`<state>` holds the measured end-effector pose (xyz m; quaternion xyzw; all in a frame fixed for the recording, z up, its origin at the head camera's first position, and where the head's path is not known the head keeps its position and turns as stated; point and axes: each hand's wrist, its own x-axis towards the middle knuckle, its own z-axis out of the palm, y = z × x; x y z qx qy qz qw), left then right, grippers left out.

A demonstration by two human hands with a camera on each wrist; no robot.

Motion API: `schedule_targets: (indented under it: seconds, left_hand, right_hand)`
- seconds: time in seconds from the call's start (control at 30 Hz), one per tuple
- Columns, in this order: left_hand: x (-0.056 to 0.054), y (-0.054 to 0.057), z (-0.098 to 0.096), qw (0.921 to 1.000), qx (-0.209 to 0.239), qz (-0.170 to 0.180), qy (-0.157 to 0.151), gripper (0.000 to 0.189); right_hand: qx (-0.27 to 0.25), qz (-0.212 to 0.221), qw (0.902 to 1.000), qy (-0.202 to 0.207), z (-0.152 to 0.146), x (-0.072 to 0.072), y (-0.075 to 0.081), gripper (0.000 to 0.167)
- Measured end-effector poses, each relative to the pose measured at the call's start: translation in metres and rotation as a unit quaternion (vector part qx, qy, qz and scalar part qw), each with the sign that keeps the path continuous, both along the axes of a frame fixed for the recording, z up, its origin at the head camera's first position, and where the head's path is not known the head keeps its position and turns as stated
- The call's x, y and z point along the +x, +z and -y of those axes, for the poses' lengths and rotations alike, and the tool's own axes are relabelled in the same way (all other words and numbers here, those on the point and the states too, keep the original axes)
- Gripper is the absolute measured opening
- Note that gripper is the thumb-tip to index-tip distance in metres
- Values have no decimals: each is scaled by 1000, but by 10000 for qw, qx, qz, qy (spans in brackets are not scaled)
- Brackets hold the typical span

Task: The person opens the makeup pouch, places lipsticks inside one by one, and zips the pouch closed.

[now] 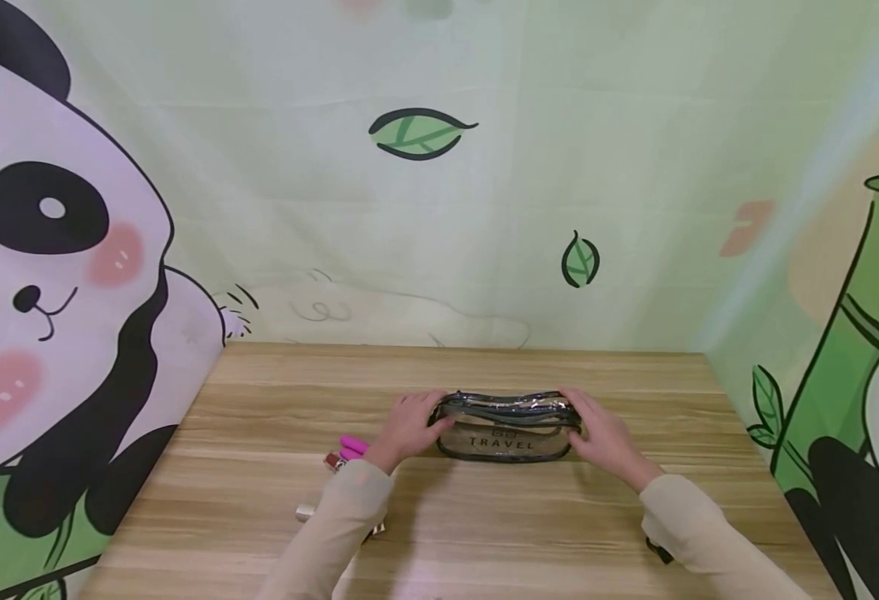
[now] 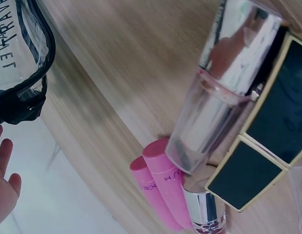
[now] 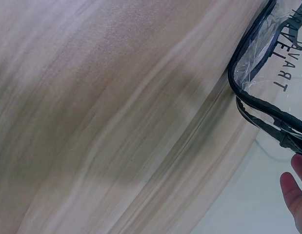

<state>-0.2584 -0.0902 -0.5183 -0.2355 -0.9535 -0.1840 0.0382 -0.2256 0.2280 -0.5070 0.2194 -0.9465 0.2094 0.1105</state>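
Note:
A clear toiletry pouch [image 1: 506,442] with dark piping and the word TRAVEL stands on the wooden table, its zipped top upward. My left hand [image 1: 409,425] holds its left end, thumb at the front and fingers at the top. At the opposite end, my right hand [image 1: 602,432] grips the pouch in a similar way. The left wrist view has part of the pouch [image 2: 14,63] above a few fingertips of the left hand [image 2: 3,185]. In the right wrist view, the pouch's corner [image 3: 282,73] is just above the right fingertips [image 3: 290,190].
Beside the left forearm lie two pink tubes [image 2: 165,185], a clear-capped silver tube [image 2: 214,97], a silver-banded small item [image 2: 204,204] and a dark case with gold edges [image 2: 272,131]. A small black object [image 1: 660,551] is partly hidden by the right sleeve. Behind the table [image 1: 297,375] hangs a panda-printed cloth [image 1: 484,208].

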Motion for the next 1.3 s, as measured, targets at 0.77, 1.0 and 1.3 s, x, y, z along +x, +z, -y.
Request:
schedule_targets:
  seconds: [0.77,1.0,1.3]
  left_hand:
    - [2,10,-15,9968,680,-304,-288,34]
    - [6,14,-19,9960,787,-325,-286,40]
    - [12,24,-24,9953,807,-487,-233,42]
  right_hand:
    - [-492,337,9973,-440,-8,2,-11,66]
    - [-737,305,9956,-499,-8,4,-13,68]
    - [-762,276,9949,-604,-9,5,-13,68]
